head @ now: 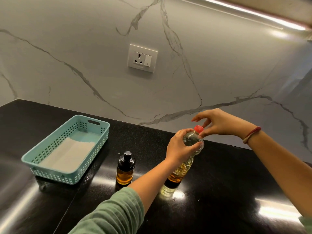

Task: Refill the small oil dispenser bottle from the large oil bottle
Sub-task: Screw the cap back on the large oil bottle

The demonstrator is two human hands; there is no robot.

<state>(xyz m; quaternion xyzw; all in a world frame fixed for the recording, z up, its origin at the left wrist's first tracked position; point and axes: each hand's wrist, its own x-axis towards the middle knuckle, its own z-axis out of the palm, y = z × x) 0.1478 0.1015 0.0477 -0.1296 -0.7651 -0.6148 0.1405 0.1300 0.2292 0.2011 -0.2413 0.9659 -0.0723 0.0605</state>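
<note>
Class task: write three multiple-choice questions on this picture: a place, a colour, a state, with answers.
1. Where is the small dispenser bottle? A between the basket and the large oil bottle; B inside the basket; C on the floor.
2. The large bottle's cap is: A black; B green; C red.
3. The cap is: A in the basket; B on the bottle, pinched by the right hand; C missing.
Answers: A, it stands between them; C, plainly red; B, it sits on the neck while the left hand grips the bottle.

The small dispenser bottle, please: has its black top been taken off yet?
No, the black top is on the small dispenser bottle, which stands upright on the counter.
</note>
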